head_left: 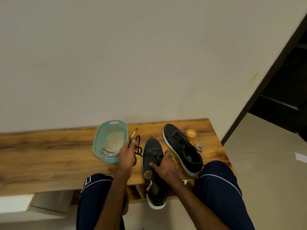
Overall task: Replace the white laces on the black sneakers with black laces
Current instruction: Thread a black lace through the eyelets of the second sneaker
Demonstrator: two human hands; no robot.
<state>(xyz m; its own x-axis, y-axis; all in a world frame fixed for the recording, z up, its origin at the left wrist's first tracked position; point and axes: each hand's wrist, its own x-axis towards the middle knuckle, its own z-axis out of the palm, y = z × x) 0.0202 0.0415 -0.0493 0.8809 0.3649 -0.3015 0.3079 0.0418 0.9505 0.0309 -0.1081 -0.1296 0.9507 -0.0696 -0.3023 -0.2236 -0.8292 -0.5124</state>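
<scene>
Two black sneakers with white soles lie on a wooden bench. The nearer sneaker hangs partly over the bench's front edge; my right hand grips it at the eyelets. My left hand is closed on a black lace, which loops beside the shoe and runs to its front eyelets. The farther sneaker, on the right, is laced in black. White laces lie in a light blue basket on the left.
An orange-lidded jar and a small roll of tape sit right of the far sneaker. A small orange and green stick lies behind the lace. My knees flank the near shoe. A wall stands behind the bench, a dark doorway at right.
</scene>
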